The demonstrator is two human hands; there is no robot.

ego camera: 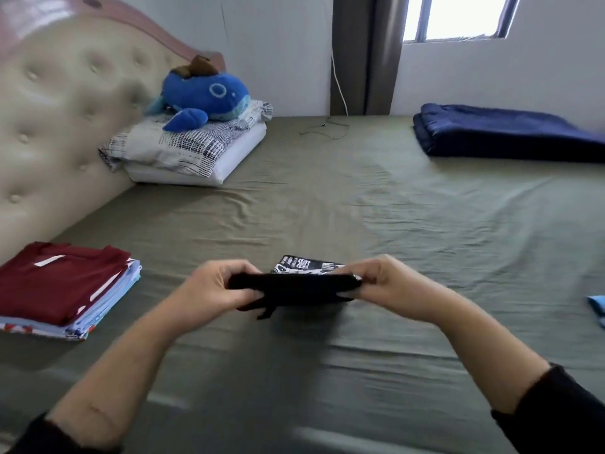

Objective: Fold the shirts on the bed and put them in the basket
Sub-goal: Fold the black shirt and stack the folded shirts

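A folded black shirt (pixel 294 286) with a white print on its far side hangs just above the olive bed sheet (pixel 327 208). My left hand (pixel 216 286) grips its left end and my right hand (pixel 389 283) pinches its right end. At the left edge of the bed lies a stack of folded shirts (pixel 62 290), dark red on top, pale blue ones beneath. A bit of light blue cloth (pixel 597 306) shows at the right edge. No basket is in view.
A padded headboard (pixel 49 126) runs along the left. Pillows (pixel 190 149) with a blue plush whale (pixel 206 96) lie at the far left. A folded navy blanket (pixel 504 132) sits at the far right, and a thin cable (pixel 324 129) lies by the wall.
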